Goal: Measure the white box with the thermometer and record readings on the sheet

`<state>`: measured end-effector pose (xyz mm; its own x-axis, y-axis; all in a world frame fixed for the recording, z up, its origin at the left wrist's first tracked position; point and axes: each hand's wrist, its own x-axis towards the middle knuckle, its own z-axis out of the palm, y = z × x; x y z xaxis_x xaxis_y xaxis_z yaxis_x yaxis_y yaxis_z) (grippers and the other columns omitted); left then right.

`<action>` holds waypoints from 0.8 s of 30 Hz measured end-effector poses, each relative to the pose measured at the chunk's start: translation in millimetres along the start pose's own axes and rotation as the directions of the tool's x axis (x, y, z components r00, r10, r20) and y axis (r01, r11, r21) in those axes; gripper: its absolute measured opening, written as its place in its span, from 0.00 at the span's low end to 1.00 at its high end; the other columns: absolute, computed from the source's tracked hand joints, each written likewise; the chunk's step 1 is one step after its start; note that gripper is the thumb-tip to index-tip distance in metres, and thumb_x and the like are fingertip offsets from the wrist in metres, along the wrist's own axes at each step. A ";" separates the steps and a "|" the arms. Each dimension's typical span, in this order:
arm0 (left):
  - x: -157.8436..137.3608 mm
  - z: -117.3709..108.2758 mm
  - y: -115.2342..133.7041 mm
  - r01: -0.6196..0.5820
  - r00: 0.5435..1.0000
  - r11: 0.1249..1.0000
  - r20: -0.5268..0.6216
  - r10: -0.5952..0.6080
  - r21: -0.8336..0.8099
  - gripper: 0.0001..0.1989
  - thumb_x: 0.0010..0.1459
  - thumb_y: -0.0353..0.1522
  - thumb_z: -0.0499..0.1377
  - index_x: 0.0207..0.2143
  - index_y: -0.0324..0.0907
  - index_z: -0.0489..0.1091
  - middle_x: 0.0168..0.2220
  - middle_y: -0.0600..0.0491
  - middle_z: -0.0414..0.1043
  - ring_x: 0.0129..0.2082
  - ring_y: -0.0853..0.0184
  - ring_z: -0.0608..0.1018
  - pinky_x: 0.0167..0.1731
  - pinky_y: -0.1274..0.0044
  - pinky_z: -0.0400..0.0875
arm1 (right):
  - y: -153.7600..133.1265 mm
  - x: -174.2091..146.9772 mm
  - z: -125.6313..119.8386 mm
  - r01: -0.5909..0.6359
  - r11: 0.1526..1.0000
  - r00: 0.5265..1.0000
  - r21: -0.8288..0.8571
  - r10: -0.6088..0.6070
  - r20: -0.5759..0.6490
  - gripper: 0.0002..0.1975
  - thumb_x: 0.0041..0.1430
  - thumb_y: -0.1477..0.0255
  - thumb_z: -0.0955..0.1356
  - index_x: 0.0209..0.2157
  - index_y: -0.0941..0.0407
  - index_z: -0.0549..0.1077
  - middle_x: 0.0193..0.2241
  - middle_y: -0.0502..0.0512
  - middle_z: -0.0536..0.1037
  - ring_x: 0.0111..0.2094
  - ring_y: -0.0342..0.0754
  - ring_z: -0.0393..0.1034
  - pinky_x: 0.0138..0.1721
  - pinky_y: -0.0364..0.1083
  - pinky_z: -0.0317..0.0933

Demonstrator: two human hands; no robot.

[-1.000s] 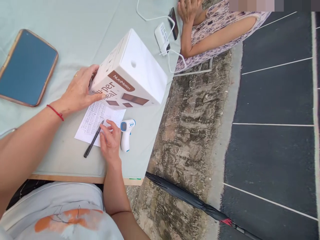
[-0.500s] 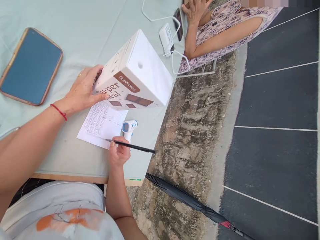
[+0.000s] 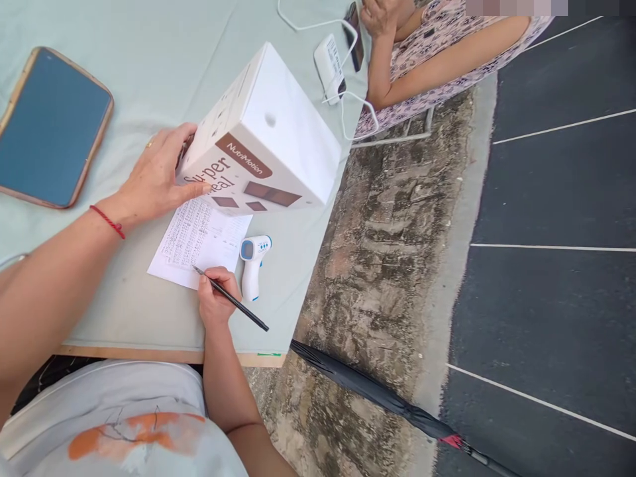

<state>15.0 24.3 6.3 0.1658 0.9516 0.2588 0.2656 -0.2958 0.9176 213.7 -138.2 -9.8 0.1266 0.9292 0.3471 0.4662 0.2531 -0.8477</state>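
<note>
My left hand [image 3: 156,175] grips the lower left side of a white "NutriMotion" box [image 3: 293,126], which leans at an angle over the table; the thumb lies across its printed front. Part of a sheet of paper [image 3: 179,248] covered in small dark writing lies below the box, its upper end hidden. In a pinch, my right hand [image 3: 217,298] holds a black pen [image 3: 243,310], with the tip at the paper's lower part. Just right of that hand lies a white and blue infrared thermometer [image 3: 252,275].
A tablet [image 3: 54,126] in a brown case lies at the left. Near the far edge are a white device [image 3: 328,63] with a cable and a dark phone [image 3: 354,40], close to another person's hands [image 3: 380,16]. A folded black umbrella [image 3: 368,391] leans at the table's corner.
My right hand has moved left and slightly down, bringing the pen tip further left on the sheet and uncovering the thermometer's handle. The left hand keeps its hold on the box.
</note>
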 end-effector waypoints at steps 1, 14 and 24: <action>0.5 -0.1 -0.1 -0.004 1.000 1.000 -0.003 0.004 -0.006 0.48 0.47 0.69 0.63 0.62 0.54 0.62 0.56 0.47 0.69 0.58 0.43 0.68 0.58 0.46 0.63 | -0.5 0.2 0.2 -0.005 1.000 1.000 -0.006 0.005 0.008 0.04 0.62 0.72 0.68 0.32 0.56 0.71 0.26 0.48 0.73 0.26 0.42 0.66 0.27 0.41 0.61; 2.2 0.5 -2.4 0.024 0.999 0.999 0.028 -0.025 0.028 0.53 0.44 0.72 0.59 0.65 0.53 0.59 0.59 0.49 0.68 0.59 0.42 0.66 0.54 0.46 0.64 | -5.6 4.0 2.7 0.044 0.999 0.998 -0.029 -0.042 0.049 0.03 0.60 0.75 0.68 0.31 0.55 0.70 0.27 0.47 0.73 0.26 0.41 0.67 0.26 0.40 0.61; 0.4 -3.0 8.2 0.049 0.998 0.998 0.049 -0.050 0.026 0.53 0.46 0.72 0.58 0.65 0.50 0.59 0.59 0.47 0.67 0.59 0.44 0.65 0.55 0.47 0.61 | -3.7 3.1 2.3 0.023 0.996 0.999 -0.088 -0.020 0.041 0.05 0.60 0.72 0.67 0.30 0.55 0.69 0.25 0.48 0.72 0.25 0.43 0.66 0.26 0.41 0.61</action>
<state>14.4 22.5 14.8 0.1984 0.9601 0.1971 0.2980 -0.2507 0.9211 210.3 -135.6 -6.5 0.0817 0.9342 0.3471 0.5446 0.2498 -0.8006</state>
